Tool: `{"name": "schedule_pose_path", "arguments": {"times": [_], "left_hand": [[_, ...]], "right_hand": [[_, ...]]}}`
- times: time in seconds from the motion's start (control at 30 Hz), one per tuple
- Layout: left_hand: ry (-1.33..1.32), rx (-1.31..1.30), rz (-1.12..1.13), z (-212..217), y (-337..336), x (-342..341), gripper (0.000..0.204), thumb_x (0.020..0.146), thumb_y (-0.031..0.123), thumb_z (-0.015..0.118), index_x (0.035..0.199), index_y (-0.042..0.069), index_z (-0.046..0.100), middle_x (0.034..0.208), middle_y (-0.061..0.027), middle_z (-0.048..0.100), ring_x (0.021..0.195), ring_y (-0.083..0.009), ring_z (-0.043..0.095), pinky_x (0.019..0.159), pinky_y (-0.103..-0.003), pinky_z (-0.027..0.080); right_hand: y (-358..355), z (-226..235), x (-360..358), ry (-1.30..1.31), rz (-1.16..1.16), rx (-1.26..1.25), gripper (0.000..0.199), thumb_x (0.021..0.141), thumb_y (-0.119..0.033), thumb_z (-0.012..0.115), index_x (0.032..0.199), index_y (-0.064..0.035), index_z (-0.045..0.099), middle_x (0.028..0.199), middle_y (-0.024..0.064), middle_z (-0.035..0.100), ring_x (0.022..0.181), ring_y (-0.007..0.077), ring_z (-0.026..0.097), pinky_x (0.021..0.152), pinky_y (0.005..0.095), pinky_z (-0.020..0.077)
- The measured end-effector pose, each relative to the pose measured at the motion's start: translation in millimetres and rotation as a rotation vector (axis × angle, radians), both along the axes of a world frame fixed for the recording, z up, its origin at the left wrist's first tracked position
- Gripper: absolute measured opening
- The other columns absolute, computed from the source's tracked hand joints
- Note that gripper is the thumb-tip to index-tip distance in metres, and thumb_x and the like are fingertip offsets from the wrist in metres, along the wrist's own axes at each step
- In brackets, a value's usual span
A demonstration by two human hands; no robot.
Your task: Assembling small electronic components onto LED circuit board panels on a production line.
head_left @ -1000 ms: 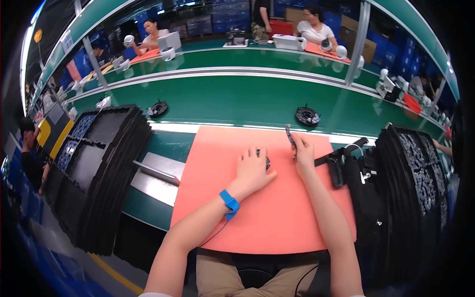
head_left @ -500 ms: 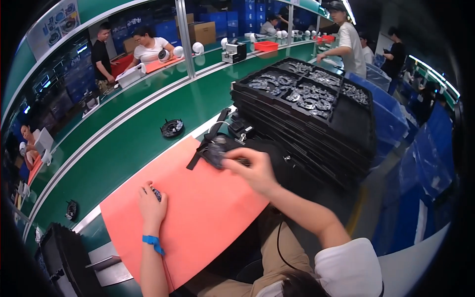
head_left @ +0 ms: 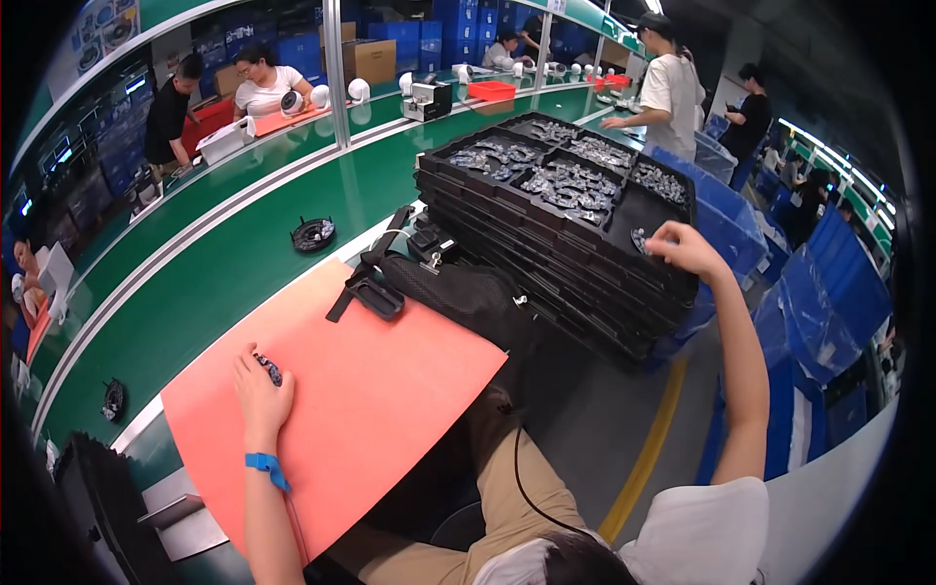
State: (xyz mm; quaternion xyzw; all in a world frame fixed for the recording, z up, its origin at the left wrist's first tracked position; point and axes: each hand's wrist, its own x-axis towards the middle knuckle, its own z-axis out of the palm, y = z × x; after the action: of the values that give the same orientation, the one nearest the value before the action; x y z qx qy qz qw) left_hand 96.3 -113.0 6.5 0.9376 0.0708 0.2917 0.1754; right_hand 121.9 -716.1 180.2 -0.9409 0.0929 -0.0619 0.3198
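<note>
On the orange mat (head_left: 341, 429), the left hand (head_left: 263, 395), with a blue wristband (head_left: 267, 469), has its fingers loosely curled around a small dark part (head_left: 267, 370). A black bag (head_left: 453, 288) lies at the mat's right edge. Out to the right, the right hand (head_left: 687, 250) has its fingers nearly closed, pinching a small grey part (head_left: 640, 240) at a stack of black trays (head_left: 651, 210). Beyond the mat, a black ring (head_left: 312, 235) sits on the green tabletop (head_left: 224, 283); farther off, people work near white devices.
</note>
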Motion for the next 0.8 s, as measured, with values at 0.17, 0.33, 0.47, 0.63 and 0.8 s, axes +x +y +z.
{"name": "schedule_pose_path", "arguments": {"times": [0.17, 0.33, 0.47, 0.63, 0.8], "left_hand": [[0.047, -0.022, -0.027, -7.0, 14.5, -1.8, 0.054, 0.07, 0.012, 0.061, 0.117, -0.005, 0.041, 0.11, -0.0211, 0.044, 0.107, -0.0369, 0.044, 0.093, -0.043, 0.038], [0.028, -0.107, -0.15, 11.6, -10.7, -3.5, 0.051, 0.073, 0.009, 0.061, 0.116, -0.006, 0.041, 0.108, -0.0219, 0.046, 0.104, -0.037, 0.047, 0.091, -0.042, 0.04], [0.058, -0.246, -0.371, 26.4, -60.5, -12.6, 0.051, 0.074, 0.009, 0.066, 0.116, -0.005, 0.041, 0.105, -0.0213, 0.046, 0.098, -0.0343, 0.051, 0.085, -0.038, 0.044], [0.098, -0.242, -0.618, 23.2, -104.1, -42.4, 0.051, 0.07, 0.008, 0.071, 0.11, -0.003, 0.042, 0.1, -0.0187, 0.043, 0.088, -0.0307, 0.051, 0.071, -0.035, 0.047], [0.045, -0.203, -0.676, 13.6, -110.4, -40.2, 0.051, 0.069, 0.009, 0.072, 0.106, -0.002, 0.039, 0.092, -0.0151, 0.042, 0.079, -0.0258, 0.047, 0.07, -0.033, 0.044]], "right_hand": [[-14.6, -3.3, 40.8, -0.065, 0.012, 0.16, 0.018, 0.085, -0.023, 0.063, 0.087, -0.0066, 0.058, 0.069, -0.0023, 0.054, 0.059, 0.0061, 0.049, 0.052, 0.0213, 0.0388], [-54.8, -19.4, 57.8, -0.249, -0.047, -0.288, 0.02, 0.077, -0.023, 0.067, 0.079, -0.0037, 0.063, 0.075, 0.0088, 0.064, 0.07, 0.0187, 0.061, 0.066, 0.0314, 0.0478], [37.0, -4.9, 22.5, -0.701, 0.045, -0.25, 0.013, 0.079, -0.016, 0.061, 0.082, -0.003, 0.063, 0.081, 0.0144, 0.062, 0.08, 0.0258, 0.062, 0.073, 0.0352, 0.0483], [210.3, -68.1, -34.6, -0.285, 0.702, 0.234, 0.018, 0.083, -0.017, 0.063, 0.096, -0.0047, 0.065, 0.088, 0.0082, 0.064, 0.083, 0.0163, 0.062, 0.074, 0.0294, 0.0496], [299.5, -165.1, -38.6, 0.015, 0.852, 0.69, 0.033, 0.093, -0.023, 0.053, 0.115, 0.0007, 0.058, 0.102, 0.0112, 0.065, 0.092, 0.0156, 0.062, 0.079, 0.0301, 0.0493]]}}
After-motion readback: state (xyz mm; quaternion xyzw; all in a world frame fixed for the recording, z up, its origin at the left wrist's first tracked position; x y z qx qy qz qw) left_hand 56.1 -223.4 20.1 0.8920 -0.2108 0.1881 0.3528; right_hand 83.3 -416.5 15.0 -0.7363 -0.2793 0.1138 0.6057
